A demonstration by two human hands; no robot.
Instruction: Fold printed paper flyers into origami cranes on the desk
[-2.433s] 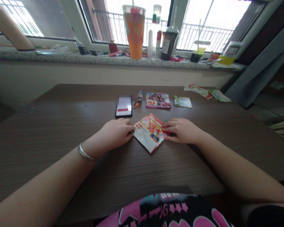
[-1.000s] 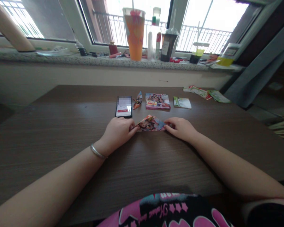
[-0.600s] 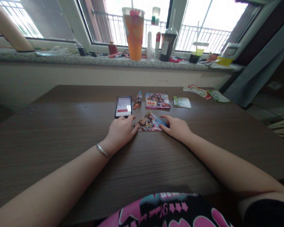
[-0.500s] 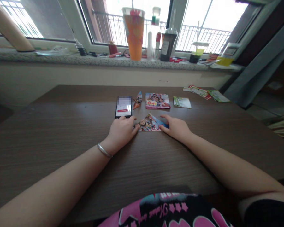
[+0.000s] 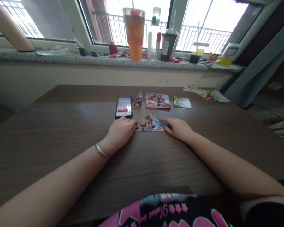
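Note:
A colourful printed paper, folded into a flat triangle, lies on the dark wooden table. My left hand, with a silver bangle at the wrist, presses its curled fingers on the triangle's left corner. Pressing down the right corner is my right hand, its fingers bent and close together. Both hands rest on the table top.
Behind the paper lie a phone, a small folded paper figure, a printed leaflet and a green card. More leaflets are at the far right. Cups and bottles, one a tall orange cup, crowd the window sill.
The open square sheet was folded up into a triangle. Since then my fingers have slid along it, pressing it flat; my right hand moved slightly right.

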